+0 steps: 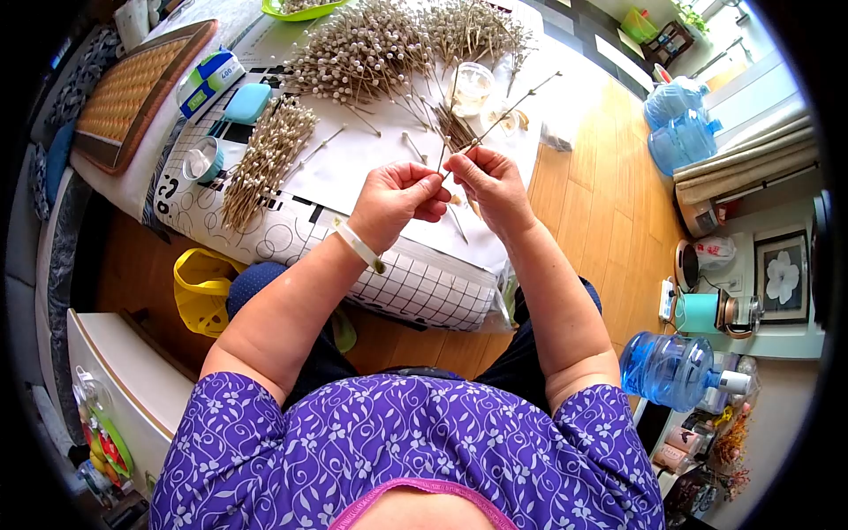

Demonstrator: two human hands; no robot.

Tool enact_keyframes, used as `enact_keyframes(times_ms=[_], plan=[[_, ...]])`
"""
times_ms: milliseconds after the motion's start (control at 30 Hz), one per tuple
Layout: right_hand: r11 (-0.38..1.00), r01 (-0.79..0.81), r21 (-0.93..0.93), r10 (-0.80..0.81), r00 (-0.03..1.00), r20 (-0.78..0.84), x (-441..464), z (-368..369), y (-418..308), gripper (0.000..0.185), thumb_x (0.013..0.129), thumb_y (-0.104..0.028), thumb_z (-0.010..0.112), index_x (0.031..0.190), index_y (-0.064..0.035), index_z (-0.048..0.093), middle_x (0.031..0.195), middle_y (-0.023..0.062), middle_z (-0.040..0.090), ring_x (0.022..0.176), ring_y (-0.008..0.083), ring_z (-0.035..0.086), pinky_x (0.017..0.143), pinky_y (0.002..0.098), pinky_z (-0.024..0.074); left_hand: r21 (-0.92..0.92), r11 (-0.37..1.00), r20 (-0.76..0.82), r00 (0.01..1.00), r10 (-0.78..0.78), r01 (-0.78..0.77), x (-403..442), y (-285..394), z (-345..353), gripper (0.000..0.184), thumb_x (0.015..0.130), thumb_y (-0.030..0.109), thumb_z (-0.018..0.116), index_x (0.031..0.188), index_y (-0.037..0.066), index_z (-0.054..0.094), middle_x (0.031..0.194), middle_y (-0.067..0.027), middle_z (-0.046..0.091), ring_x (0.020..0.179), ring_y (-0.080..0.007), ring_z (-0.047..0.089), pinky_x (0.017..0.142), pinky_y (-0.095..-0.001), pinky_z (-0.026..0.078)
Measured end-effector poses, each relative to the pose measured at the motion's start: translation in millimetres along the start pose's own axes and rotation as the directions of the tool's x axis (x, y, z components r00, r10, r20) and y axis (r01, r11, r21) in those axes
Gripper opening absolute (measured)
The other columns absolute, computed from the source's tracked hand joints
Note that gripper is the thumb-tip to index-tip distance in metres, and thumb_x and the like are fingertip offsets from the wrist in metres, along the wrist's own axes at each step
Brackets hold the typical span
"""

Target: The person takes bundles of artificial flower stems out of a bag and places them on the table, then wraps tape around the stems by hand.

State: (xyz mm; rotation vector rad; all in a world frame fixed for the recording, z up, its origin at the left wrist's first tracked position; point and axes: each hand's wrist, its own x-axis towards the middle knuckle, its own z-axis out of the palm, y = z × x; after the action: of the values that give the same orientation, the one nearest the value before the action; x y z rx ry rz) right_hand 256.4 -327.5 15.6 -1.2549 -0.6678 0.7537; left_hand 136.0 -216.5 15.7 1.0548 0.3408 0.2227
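Note:
My right hand (493,187) pinches a thin, dark dried twig (517,108) that slants up to the right, with small knobs along it. Close beside it, my left hand (397,201) is closed, thumb against forefinger, on a thin dried stem (442,157) whose lower part the fingers hide. Just beyond the hands lies a bunch of bare brown stems (457,130). A bundle of dried stems with small white heads (272,152) rests to the left, and a large heap of the same stems (358,57) covers the far part of the table.
The table's white cloth (415,281) has a black pattern. On it stand a clear plastic tub (473,84), a small round jar (203,159), a blue case (248,103) and a tissue pack (210,82). A yellow basket (199,291) is below left; water bottles (669,369) stand at right.

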Motion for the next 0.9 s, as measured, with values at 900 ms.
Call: enact_keyframes(times_ms=[900], plan=[[0.999,0.035,0.007,-0.036,0.999,0.030,-1.3,10.2,2.3,0.014,0.082,-0.010,0.056,0.076,0.0017,0.058,0.069,0.0017,0.057,0.063,0.0054,0.049,0.058,0.0189,0.0406,0.068,0.997,0.005,1.000,0.029,-0.029,5.2,-5.8,-3.7,0.012,0.085,0.013,0.053,0.085,0.001,0.055,0.073,-0.0059,0.060,0.060,-0.0101,0.058,0.057,-0.0230,0.050]])
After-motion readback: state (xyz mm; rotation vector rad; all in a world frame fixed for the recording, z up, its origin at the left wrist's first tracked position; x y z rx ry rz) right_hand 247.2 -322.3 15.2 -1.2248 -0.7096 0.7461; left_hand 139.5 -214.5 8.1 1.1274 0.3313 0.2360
